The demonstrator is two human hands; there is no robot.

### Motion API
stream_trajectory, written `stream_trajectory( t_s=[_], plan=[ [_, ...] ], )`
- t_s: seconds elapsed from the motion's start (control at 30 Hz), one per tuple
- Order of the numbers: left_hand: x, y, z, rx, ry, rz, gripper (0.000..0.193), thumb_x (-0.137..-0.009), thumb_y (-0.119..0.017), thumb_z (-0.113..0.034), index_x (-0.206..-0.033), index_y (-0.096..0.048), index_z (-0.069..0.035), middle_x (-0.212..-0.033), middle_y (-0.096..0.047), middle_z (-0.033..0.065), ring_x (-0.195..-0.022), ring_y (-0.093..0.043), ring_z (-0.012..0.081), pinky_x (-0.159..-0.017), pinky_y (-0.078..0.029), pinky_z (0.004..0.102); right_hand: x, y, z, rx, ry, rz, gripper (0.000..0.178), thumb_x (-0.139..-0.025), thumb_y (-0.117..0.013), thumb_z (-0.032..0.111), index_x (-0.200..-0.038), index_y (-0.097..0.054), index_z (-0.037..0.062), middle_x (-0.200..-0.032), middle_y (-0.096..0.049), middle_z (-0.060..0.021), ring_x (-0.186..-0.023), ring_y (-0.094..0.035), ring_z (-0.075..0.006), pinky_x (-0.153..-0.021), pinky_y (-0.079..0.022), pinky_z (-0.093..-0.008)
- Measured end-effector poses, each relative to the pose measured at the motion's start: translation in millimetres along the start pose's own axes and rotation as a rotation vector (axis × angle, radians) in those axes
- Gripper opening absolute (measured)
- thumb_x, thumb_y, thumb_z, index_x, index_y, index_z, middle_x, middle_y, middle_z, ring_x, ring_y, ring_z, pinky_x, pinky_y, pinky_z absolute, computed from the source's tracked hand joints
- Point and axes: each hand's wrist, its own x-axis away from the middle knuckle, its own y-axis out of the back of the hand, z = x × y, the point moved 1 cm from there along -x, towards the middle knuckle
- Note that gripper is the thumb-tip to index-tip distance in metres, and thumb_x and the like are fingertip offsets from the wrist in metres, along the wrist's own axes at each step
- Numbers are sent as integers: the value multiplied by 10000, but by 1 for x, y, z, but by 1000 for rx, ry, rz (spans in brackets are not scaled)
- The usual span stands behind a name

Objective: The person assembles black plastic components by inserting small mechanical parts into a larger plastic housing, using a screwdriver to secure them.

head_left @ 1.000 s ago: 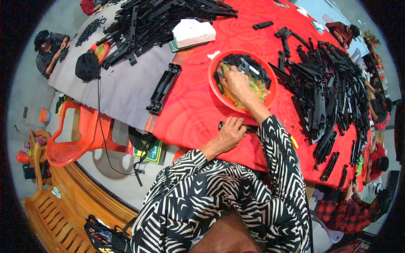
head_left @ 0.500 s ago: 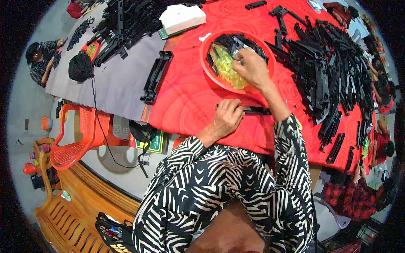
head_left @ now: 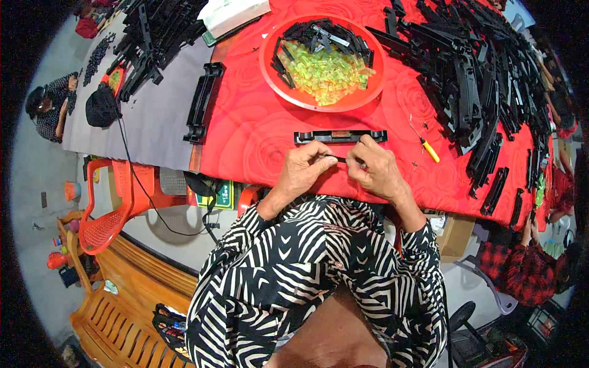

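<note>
My left hand (head_left: 304, 169) and my right hand (head_left: 375, 168) are close together over the red cloth, fingertips pinched on a small black strip (head_left: 340, 159) held between them. Fingers cover most of the strip. Just beyond lies a long black plastic housing (head_left: 341, 137), sideways on the cloth, with a small yellowish piece at its middle. Farther off stands a round red bowl (head_left: 274, 84). It holds translucent yellow-green pieces (head_left: 326, 76) on its near side and small black strips (head_left: 307, 34) along its far side.
Right of my hands lies a thin tool with a yellow handle (head_left: 431, 151). A big heap of black plastic parts (head_left: 472, 92) covers the table's right side. Another black housing (head_left: 204, 103) lies at left, near a black cap (head_left: 102, 105). A red chair (head_left: 101, 233) stands left.
My right hand has come back from the bowl to meet my left hand. My left hand has left the black housing and moved nearer. The view has shifted, and the yellow-handled tool now shows.
</note>
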Motion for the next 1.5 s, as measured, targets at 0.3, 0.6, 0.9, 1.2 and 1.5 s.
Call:
stream_trajectory(
  t_s=[0.3, 0.6, 0.9, 1.2, 1.5],
  plan=[
    [3, 8, -9, 402, 391, 101, 163, -838, -636, -141, -722, -591, -35, -615, -578, -1, -491, -468, 46, -441, -358, 186, 14, 3, 6, 13, 119, -202, 175, -714, -693, 107, -861, -600, 111, -713, -464, -55, -555, -550, -206, -431, -446, -340],
    [0, 5, -3, 806, 673, 326, 171, -852, -581, -118, -705, -549, -37, -579, -503, 19, -436, -383, 46, -370, -266, 186, 29, 3, 3, 179, 138, -142, 266, -680, -746, 177, -916, -623, 179, -736, -496, -62, -545, -539, -215, -441, -420, -327],
    [4, 0, 4, 1082, 831, 379, 182, -875, -557, -114, -718, -513, -33, -571, -431, 23, -444, -351, 49, -370, -254, 176, 30, 1, 3, 62, 181, -158, 223, -661, -733, 106, -844, -608, 134, -682, -456, -57, -508, -504, -211, -433, -390, -324],
    [1, 4, -10, 281, 382, 59, 295, -866, -601, -292, -774, -602, -12, -650, -569, 57, -541, -507, 142, -486, -398, 258, 9, -6, -8, -166, -300, -304, 71, -722, -634, 37, -734, -564, 35, -687, -538, -107, -602, -557, -247, -527, -437, -329],
    [-24, 13, 6, -853, -483, -124, 231, -644, -700, -117, -831, -595, -33, -1029, -538, 111, -1027, -462, 317, -851, -354, 443, -15, -24, -33, -163, -642, -196, 196, -736, -617, 210, -721, -618, 14, -684, -589, -162, -642, -592, -314, -603, -452, -406]
  ],
)
